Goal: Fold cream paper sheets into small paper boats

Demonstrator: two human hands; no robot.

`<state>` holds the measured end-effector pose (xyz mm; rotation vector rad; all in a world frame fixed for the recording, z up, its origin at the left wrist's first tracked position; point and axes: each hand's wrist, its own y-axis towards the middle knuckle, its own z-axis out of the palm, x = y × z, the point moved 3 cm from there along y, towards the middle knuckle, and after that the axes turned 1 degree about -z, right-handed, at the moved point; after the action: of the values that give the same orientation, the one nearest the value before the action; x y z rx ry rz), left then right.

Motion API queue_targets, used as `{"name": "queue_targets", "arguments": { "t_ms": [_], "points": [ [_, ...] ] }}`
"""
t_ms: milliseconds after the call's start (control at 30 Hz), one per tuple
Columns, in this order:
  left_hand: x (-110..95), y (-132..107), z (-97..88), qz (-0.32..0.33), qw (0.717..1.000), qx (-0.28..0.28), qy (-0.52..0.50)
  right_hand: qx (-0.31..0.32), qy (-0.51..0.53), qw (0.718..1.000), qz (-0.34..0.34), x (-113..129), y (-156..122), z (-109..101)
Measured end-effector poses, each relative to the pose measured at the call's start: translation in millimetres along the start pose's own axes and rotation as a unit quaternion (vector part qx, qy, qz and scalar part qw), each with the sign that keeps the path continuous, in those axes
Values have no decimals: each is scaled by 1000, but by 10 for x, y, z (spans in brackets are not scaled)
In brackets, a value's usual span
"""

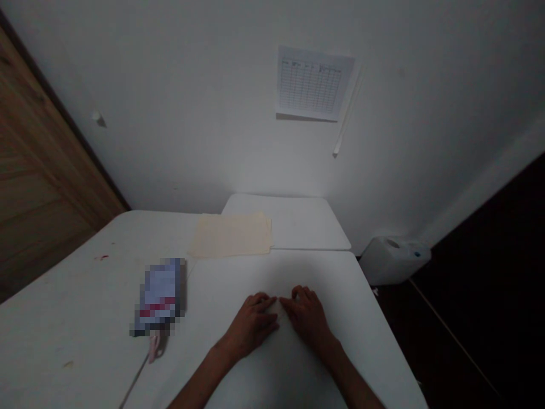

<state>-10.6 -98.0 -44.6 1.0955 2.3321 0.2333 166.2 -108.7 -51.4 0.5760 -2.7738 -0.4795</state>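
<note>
Both hands are low over the white table point(349, 352), their fingertips almost meeting. My left hand point(251, 324) has its index finger stretched toward the right hand and its thumb apart below it; nothing shows in the gap. My right hand point(309, 318) points a fingertip at the left one, while its other fingers curl inward. Any small or pale thing at its fingertips cannot be made out against the white surface in this dim light. Beyond the hands, a stack of cream-coloured sheets point(230, 234) lies flat across the table's far part.
To the left lies a blurred-out bluish item point(159, 289) with a pale pink handle-like end point(154, 346). A printed chart point(313, 82) hangs on the wall. Off the right edge, a white plastic container point(394, 261) stands low. A wooden door point(38, 159) is at left.
</note>
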Motion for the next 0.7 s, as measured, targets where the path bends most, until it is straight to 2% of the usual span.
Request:
{"name": "queue_targets", "arguments": {
  "t_ms": [233,400,567,700],
  "points": [
    [-1,6,-4,-7,1000,4,5,-19,-3,998,62,-90,-154,-130],
    [0,7,-3,-16,1000,15,2,-27,-6,996,84,-155,-219,-120],
    [9,1,7,-16,1000,13,1,-43,26,996,76,-219,-225,-63],
    [8,7,0,-14,1000,0,4,-76,94,991,51,-230,-178,15]
  ]
}}
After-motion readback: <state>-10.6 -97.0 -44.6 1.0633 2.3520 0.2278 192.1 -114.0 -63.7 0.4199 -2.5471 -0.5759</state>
